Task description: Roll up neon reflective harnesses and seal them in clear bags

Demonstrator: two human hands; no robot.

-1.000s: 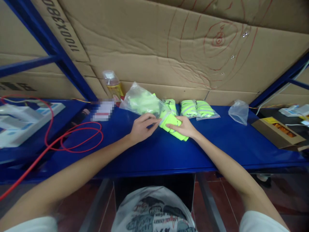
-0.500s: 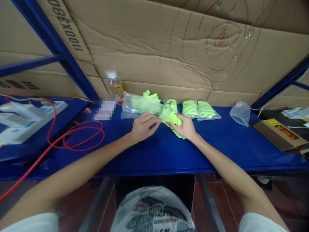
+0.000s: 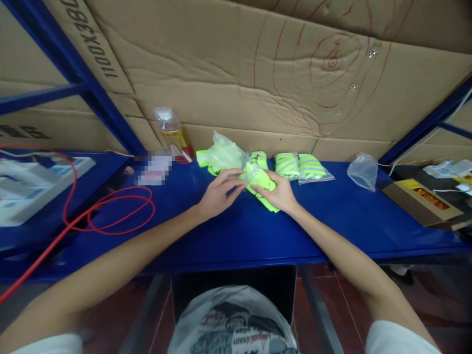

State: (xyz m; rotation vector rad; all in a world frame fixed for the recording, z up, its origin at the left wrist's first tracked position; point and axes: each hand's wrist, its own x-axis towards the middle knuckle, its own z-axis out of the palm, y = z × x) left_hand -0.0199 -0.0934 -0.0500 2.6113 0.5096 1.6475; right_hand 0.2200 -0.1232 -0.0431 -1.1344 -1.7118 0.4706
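Observation:
My right hand (image 3: 280,192) is closed around a folded neon-yellow reflective vest (image 3: 266,189) with grey stripes. A clear plastic bag (image 3: 230,152) covers the vest's far left end and stretches away to the left. With thumb and fingers pinched at the bag's edge, my left hand (image 3: 221,193) sits just left of the vest. Behind the bag lies another loose neon-yellow vest (image 3: 203,160), partly seen through the plastic. Beyond my right hand rest bagged, folded vests (image 3: 287,165), (image 3: 312,167), and one more neon bundle (image 3: 259,158) is partly hidden.
A drink bottle (image 3: 173,135) stands at the back left, near a blurred paper (image 3: 155,167). A red cable (image 3: 121,189) coils on the blue table (image 3: 236,241). To the right are a crumpled clear bag (image 3: 363,172) and an open cardboard box (image 3: 420,204). Cardboard (image 3: 221,64) walls the back.
The plastic bag's free end has swung up and right, exposing more of the loose vest behind it. The bag covers more of the held vest's end. Both hands stay nearly in place.

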